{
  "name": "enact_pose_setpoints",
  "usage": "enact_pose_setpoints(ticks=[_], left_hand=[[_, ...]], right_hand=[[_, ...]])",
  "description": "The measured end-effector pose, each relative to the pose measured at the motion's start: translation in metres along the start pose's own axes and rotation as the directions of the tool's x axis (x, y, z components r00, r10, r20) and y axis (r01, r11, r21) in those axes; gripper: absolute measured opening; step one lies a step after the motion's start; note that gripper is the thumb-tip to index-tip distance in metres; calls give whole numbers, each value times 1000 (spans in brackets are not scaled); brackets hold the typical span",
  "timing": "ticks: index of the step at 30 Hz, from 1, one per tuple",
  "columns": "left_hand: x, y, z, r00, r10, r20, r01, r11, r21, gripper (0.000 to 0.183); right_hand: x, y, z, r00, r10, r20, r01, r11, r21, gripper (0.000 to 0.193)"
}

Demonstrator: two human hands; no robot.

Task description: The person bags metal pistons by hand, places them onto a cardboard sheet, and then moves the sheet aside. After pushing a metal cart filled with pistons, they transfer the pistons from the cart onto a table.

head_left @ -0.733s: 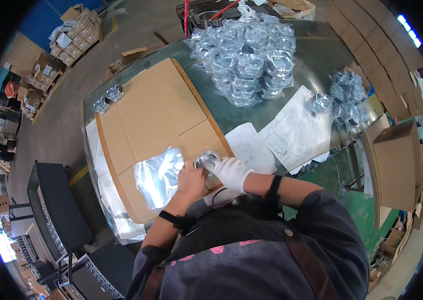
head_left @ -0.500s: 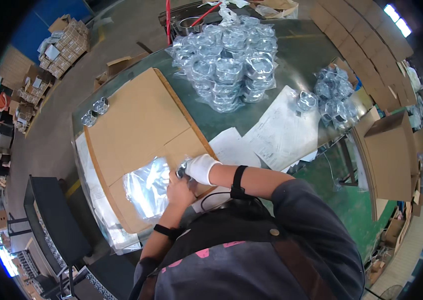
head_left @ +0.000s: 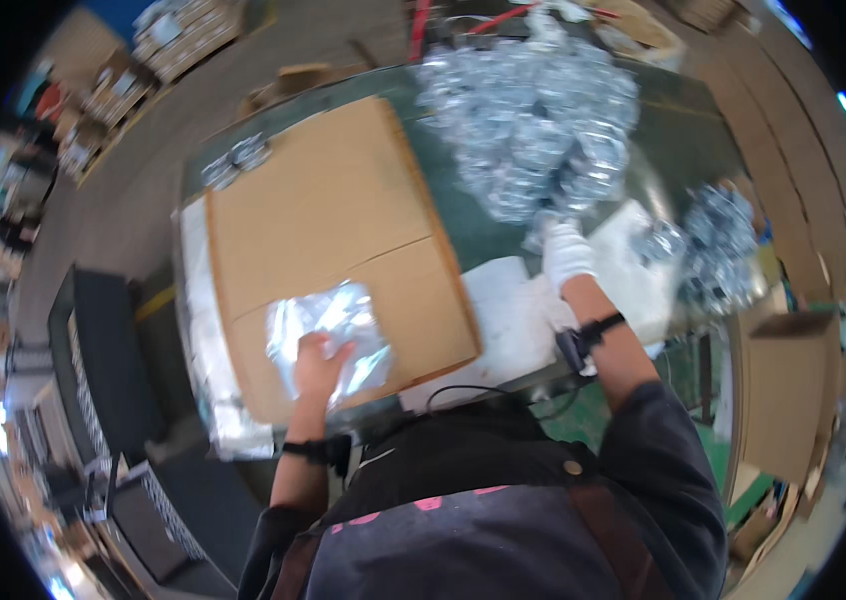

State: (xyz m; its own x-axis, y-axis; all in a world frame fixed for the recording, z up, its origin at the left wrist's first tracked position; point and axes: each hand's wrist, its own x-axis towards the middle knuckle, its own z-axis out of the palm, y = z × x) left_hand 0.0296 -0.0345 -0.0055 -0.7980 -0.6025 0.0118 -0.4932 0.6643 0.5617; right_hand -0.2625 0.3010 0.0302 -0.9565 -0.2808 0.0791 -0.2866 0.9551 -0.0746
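The clear plastic bags [head_left: 363,325] lie in a flat, shiny stack on the near part of the broad brown cardboard sheet [head_left: 318,215], under the bare left hand [head_left: 321,370]. Its fingers press close over the film, but from here I can't tell whether they are apart or pinching a layer.

To the right of the sheet, the white-gloved right hand [head_left: 567,255] reaches to the foot of a tall heap of silvery, ring-like pieces in clear wrap [head_left: 528,120]. Its fingers meet a wrapped piece [head_left: 541,228] there; whether they are clamped on it or loose I can't tell.

I'd keep the gloved hand low and gentle, so the heap doesn't slide, and rub the top film lightly with the left fingertips to part a single bag.

At the sheet's far left corner sit two bare-looking metal rings [head_left: 238,162]; well beyond its right edge, a smaller wrapped cluster [head_left: 718,240] rests on the green worktop [head_left: 678,120].

Blur smears the heap's separate pieces, white papers [head_left: 498,300] beside the sheet's right edge are unreadable, and the sheet hides the worktop beneath.
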Motion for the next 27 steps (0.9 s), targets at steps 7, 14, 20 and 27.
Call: enact_pose_setpoints(ticks=[7, 14, 20, 27], left_hand=[[10, 19, -6, 984, -132, 119, 165, 927, -337, 16], [35, 31, -60, 987, -129, 95, 157, 890, -428, 34], [108, -39, -89, 889, -435, 141, 305, 334, -892, 23], [163, -40, -131, 960, -111, -259, 48, 970, -240, 20]], right_hand=[[-68, -189, -5, 835, -493, 245, 275, 758, 591, 55], [-40, -290, 20, 542, -574, 614, -551, 309, 775, 19], [82, -377, 47, 562, -670, 485, -153, 492, 857, 33], [249, -505, 71, 748, -606, -271, 660, 638, 396, 36]])
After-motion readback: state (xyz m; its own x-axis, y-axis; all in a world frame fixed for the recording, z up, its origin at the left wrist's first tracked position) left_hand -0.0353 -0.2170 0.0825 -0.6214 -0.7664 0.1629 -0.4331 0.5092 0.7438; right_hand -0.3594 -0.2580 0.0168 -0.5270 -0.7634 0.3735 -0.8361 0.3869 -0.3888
